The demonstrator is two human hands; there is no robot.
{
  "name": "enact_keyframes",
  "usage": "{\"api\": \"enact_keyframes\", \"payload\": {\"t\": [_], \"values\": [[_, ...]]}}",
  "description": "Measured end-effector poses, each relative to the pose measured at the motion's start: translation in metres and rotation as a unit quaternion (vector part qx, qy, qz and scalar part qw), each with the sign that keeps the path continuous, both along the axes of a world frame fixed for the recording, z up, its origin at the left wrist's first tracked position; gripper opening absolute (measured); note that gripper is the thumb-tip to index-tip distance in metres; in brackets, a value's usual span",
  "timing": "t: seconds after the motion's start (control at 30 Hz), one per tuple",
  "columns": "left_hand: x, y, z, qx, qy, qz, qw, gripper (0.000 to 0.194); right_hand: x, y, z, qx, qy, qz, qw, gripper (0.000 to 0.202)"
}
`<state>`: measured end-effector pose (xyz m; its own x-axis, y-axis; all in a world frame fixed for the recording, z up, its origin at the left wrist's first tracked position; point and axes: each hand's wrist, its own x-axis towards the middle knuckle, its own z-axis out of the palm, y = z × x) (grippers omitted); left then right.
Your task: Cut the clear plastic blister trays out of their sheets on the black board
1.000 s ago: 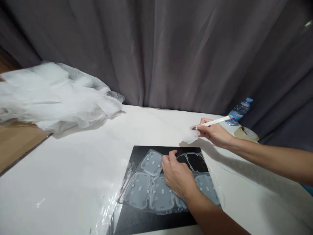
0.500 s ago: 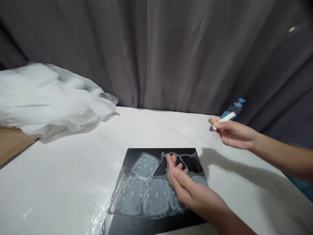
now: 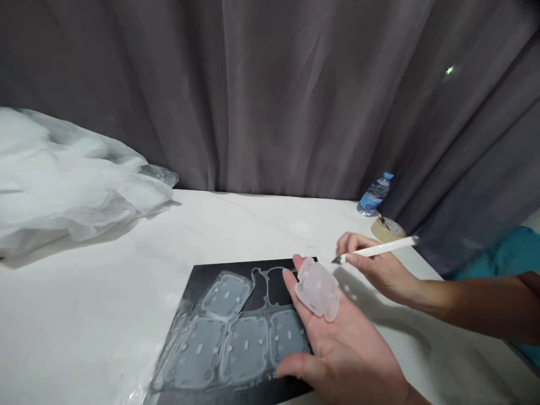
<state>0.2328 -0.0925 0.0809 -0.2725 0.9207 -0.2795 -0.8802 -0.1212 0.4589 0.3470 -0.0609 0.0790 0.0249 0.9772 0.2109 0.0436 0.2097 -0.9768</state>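
Note:
My left hand [image 3: 341, 343] is turned palm up at the lower right, over the edge of a black board. On its fingers and upper palm lies a small translucent plastic piece [image 3: 318, 289] with rounded, notched edges. My right hand [image 3: 377, 264] grips a slim white pen-shaped tool [image 3: 390, 246], its dark tip pointing left, just beyond the left fingers. Below and left, a clear plastic sheet [image 3: 230, 320] with several similar grey-looking pieces [image 3: 245, 346] rests on the black board [image 3: 219, 269]. Beside these pieces, cut-out outlines show the black surface through. My left hand hides the board's right part.
A crumpled white plastic bag [image 3: 80, 180] fills the far left of the white table [image 3: 236, 225]. At the back right stand a water bottle [image 3: 374, 196] and a roll of tape [image 3: 387, 229]. A grey curtain [image 3: 261, 101] hangs behind the table.
My left hand has turned palm up and opened out, with the plastic piece now visible on it. My right hand has brought the white tool closer to it. The view has shifted right.

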Motion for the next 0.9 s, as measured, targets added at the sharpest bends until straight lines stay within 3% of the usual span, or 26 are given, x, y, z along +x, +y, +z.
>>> {"api": "enact_keyframes", "payload": {"t": [0.1,0.23,0.63,0.9], "values": [[0.000,0.000,0.007,-0.014,-0.126,0.009,0.992,0.090,0.008,-0.009,0.002,0.160,-0.099,-0.037,0.981,0.027],[0.001,-0.002,0.009,-0.030,-0.152,-0.028,0.988,0.091,0.004,-0.022,0.010,0.227,-0.200,0.028,0.953,0.022],[0.006,-0.009,-0.004,-0.019,-0.201,-0.095,0.975,0.096,-0.006,-0.021,0.014,0.190,-0.216,0.080,0.954,0.024],[0.006,-0.006,0.005,-0.045,-0.211,-0.058,0.975,0.101,-0.018,0.005,0.024,0.208,-0.222,-0.009,0.953,0.023]]}}
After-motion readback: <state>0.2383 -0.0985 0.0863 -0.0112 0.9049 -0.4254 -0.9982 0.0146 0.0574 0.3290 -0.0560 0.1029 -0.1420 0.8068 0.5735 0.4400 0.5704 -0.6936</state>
